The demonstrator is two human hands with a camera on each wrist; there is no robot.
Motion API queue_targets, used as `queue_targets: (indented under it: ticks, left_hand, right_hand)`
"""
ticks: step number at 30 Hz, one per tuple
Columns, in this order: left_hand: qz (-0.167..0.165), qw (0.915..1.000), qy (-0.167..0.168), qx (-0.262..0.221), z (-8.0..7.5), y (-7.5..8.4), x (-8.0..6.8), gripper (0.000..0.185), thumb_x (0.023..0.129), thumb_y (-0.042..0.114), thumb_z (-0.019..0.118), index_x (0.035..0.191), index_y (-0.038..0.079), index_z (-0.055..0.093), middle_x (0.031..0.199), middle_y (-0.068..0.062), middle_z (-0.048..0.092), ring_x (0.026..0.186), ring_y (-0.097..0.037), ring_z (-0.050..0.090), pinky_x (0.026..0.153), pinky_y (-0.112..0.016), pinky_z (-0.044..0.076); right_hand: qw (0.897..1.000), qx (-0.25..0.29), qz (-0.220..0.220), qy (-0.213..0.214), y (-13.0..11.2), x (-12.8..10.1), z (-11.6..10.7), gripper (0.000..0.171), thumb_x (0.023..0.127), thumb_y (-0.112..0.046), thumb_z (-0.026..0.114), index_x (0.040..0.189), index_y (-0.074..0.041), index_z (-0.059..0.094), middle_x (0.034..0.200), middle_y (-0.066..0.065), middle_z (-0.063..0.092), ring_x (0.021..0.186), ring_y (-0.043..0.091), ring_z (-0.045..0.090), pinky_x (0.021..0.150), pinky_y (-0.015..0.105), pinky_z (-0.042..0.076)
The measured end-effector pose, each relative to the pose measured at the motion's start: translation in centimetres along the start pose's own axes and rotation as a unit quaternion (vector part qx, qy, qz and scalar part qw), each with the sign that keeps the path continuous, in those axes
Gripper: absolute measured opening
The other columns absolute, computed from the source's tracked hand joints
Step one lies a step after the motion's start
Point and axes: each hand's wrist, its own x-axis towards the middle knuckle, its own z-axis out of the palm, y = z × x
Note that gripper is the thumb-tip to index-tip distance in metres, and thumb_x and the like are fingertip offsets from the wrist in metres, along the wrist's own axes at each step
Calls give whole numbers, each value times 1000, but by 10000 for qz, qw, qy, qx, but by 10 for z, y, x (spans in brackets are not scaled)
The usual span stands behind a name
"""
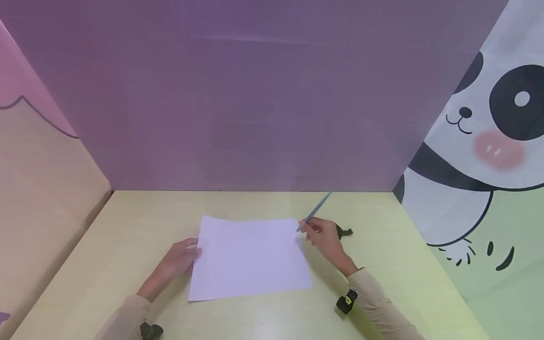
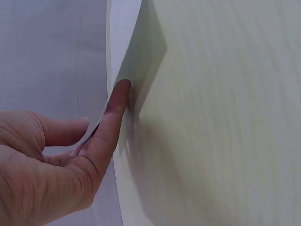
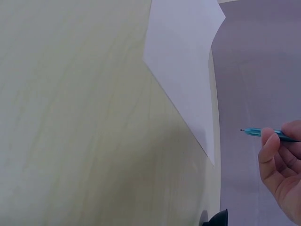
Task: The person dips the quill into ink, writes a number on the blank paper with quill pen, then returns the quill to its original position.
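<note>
A blank white sheet of paper [image 1: 250, 257] spans the middle of the table, its left edge raised off the surface. My left hand [image 1: 180, 257] grips that edge, thumb above and fingers underneath; the left wrist view shows the fingers [image 2: 110, 125] behind the lifted sheet. Near the upper right corner of the paper, my right hand [image 1: 323, 236] pinches a slim teal pen [image 1: 316, 209] between thumb and fingers. Its point [image 3: 242, 130] is exposed and, in the right wrist view, stands apart from the paper [image 3: 183, 61].
A small dark object [image 1: 346, 232] lies on the table [image 1: 408, 283] just behind my right hand, partly hidden by it. A purple backdrop [image 1: 255, 94] rises at the table's far edge, with a panda-printed panel [image 1: 463, 217] on the right.
</note>
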Motion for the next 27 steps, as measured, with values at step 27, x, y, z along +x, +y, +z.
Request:
queue_targets:
  ticks: [27]
  left_hand:
    - [-131,9997,-153,-125,15,11,-3,49,108,12,51,146,-19,43,137,-41,56,99,-37,75,85,-45,66]
  right_hand:
    - [9992,110,-74,-378,-6,6,18,16,101,-9,70,94,2,78,75,15,74,59,21,68,55,25,60]
